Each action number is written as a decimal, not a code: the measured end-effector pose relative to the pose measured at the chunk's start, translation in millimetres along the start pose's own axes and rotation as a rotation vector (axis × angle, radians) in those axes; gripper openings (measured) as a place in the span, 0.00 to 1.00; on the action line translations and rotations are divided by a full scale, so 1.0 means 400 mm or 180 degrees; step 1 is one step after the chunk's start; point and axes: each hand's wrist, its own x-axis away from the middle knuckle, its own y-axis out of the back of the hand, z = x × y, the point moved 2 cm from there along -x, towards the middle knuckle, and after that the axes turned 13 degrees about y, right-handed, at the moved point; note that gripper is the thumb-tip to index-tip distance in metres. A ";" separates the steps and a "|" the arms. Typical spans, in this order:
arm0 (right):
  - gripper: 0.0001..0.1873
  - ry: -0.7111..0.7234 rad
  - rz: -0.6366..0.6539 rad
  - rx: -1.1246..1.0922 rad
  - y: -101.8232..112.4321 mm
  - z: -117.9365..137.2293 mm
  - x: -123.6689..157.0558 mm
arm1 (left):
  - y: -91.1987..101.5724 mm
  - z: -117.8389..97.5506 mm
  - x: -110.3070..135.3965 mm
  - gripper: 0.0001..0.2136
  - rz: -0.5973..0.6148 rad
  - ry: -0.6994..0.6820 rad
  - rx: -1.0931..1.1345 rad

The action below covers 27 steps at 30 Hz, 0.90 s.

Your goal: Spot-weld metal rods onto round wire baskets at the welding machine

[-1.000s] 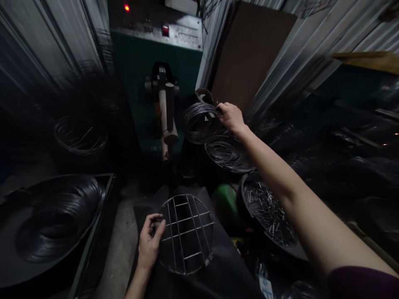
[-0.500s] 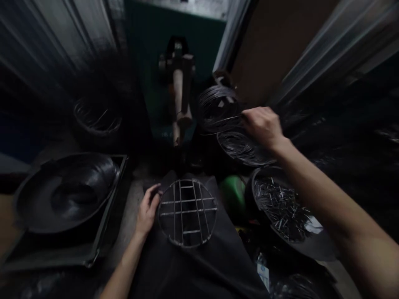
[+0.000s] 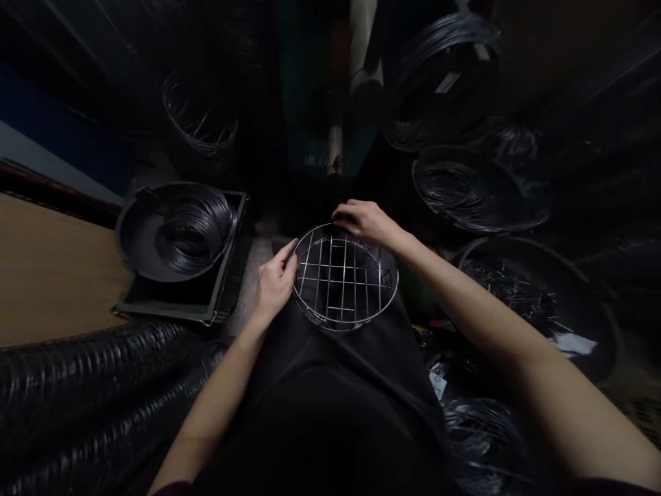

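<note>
A round wire rack [image 3: 344, 277] with a grid of crossing bars lies over my dark-clad lap. Its rim shows more than one overlapping wire ring, and which ring belongs to which piece is hard to tell. My left hand [image 3: 277, 279] pinches the left side of the rim between thumb and fingers. At the far rim, my right hand [image 3: 365, 222] has its fingers curled down around the wire. The fingertips of that hand are partly hidden in the dark.
To the left, a black basin [image 3: 142, 241] with a wire coil [image 3: 199, 227] sits on a crate [image 3: 170, 303]. On the right stand a basin of wire coils [image 3: 449, 186], a basin of short metal pieces [image 3: 511, 289] and a large wire coil [image 3: 444, 41]. A machine [image 3: 335, 148] stands ahead.
My right hand has come from beside the wire coils, with a thin wire in it, to the rack's far rim. The left hand still touches the left rim. The view has tilted down.
</note>
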 end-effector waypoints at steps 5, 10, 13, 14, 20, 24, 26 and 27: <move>0.14 -0.0178 -0.0132 -0.0037 -0.014 -0.017 0.064 | -0.029 0.033 0.028 0.19 -0.0393 -0.0137 -0.0872; 0.19 -0.0905 -0.0908 -0.0066 -0.014 -0.005 0.248 | -0.045 0.036 0.041 0.19 -0.0497 -0.0216 -0.1169; 0.21 -0.1053 -0.1121 -0.0187 -0.048 0.024 0.323 | -0.047 0.040 0.047 0.19 -0.0530 -0.0290 -0.1255; 0.22 -0.1096 -0.1176 -0.0168 -0.058 0.033 0.336 | -0.048 0.041 0.050 0.19 -0.0535 -0.0321 -0.1273; 0.30 -0.1297 -0.1098 -0.0139 -0.103 0.085 0.362 | -0.053 0.053 0.069 0.22 -0.0473 -0.0491 -0.1202; 0.36 -0.1469 -0.1333 -0.0128 -0.147 0.147 0.395 | -0.062 0.068 0.079 0.24 -0.0592 -0.0468 -0.1318; 0.36 -0.1611 -0.1483 -0.0215 -0.178 0.171 0.408 | -0.066 0.080 0.079 0.23 -0.0658 -0.0484 -0.1277; 0.34 -0.1677 -0.1564 -0.0275 -0.194 0.178 0.412 | -0.068 0.087 0.076 0.22 -0.0661 -0.0517 -0.1223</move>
